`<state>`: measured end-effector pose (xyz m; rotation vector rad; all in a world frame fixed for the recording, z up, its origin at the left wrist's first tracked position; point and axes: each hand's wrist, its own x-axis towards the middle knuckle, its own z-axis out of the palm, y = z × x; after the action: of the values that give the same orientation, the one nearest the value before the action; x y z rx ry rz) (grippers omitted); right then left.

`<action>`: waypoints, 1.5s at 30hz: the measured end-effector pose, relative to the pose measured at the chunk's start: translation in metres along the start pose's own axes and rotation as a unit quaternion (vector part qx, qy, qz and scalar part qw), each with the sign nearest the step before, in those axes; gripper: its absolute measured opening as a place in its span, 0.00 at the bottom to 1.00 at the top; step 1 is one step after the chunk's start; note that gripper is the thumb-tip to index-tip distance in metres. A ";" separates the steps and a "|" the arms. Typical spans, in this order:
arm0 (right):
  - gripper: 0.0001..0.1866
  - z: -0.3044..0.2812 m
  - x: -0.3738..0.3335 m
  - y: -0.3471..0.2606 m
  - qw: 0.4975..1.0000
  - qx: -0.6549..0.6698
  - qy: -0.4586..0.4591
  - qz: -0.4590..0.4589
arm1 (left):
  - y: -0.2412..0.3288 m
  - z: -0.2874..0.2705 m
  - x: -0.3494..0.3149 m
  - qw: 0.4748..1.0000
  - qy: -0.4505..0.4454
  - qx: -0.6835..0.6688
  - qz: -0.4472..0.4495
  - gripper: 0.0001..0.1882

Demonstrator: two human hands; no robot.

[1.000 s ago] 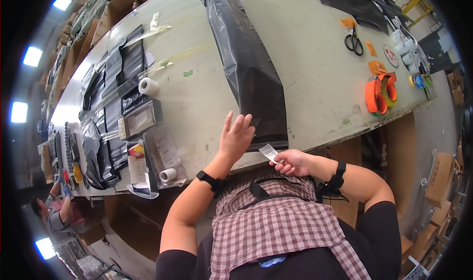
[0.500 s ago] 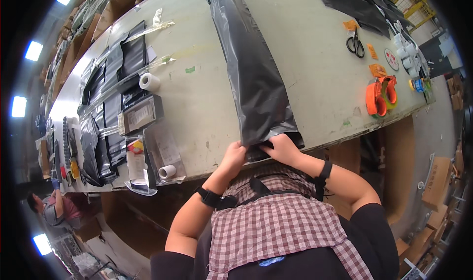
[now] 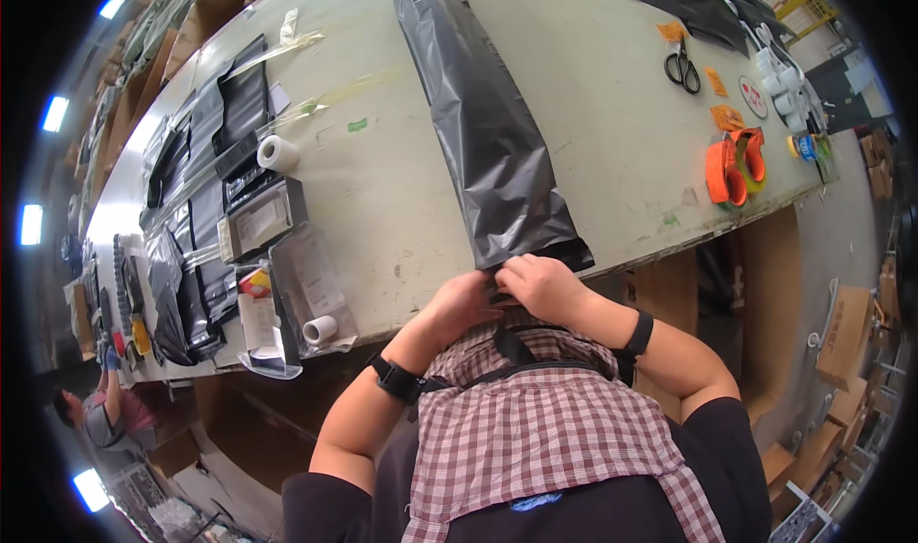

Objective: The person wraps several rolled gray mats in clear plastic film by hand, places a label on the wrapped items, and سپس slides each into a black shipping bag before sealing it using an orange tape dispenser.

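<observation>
A long black plastic bag (image 3: 488, 132) lies across the table, running from the far edge to the near edge in front of me. My right hand (image 3: 542, 285) is closed on the bag's near end, its fingers bent over the plastic at the table edge. Close beside it on the left, my left hand (image 3: 462, 302) is closed at the same end, with its fingertips partly hidden. Between the hands the plastic is bunched, and wrinkles run up the lower half of the bag.
Orange tape dispensers (image 3: 734, 168) and black scissors (image 3: 682, 70) lie to the right. On the left are black bags (image 3: 244, 103), a roll of white labels (image 3: 277, 153) and a grey box (image 3: 263, 220). Another person (image 3: 110, 414) stands at the far left.
My hands have drawn together at the bag's near end, the right hand shifting left and over the edge. The lower part of the bag looks more wrinkled.
</observation>
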<state>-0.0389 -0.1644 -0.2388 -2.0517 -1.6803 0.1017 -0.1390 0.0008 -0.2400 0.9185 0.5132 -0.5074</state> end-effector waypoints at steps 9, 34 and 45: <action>0.09 -0.036 -0.202 0.032 0.983 0.029 -0.108 0.148 | -0.009 -0.022 -0.006 0.996 0.058 0.062 -0.029 0.18; 0.07 -0.048 -0.013 0.060 0.980 -0.001 0.176 -0.092 | 0.125 -0.025 0.156 0.336 0.224 0.845 0.350 0.34; 0.09 -0.101 0.040 0.044 0.940 0.116 0.269 0.175 | 0.068 -0.006 -0.035 0.989 -0.119 0.069 0.048 0.42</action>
<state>0.0458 -0.1643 -0.1580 -1.9444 -0.9234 -0.1316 -0.1260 0.0472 -0.1800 0.9936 0.2179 -0.5626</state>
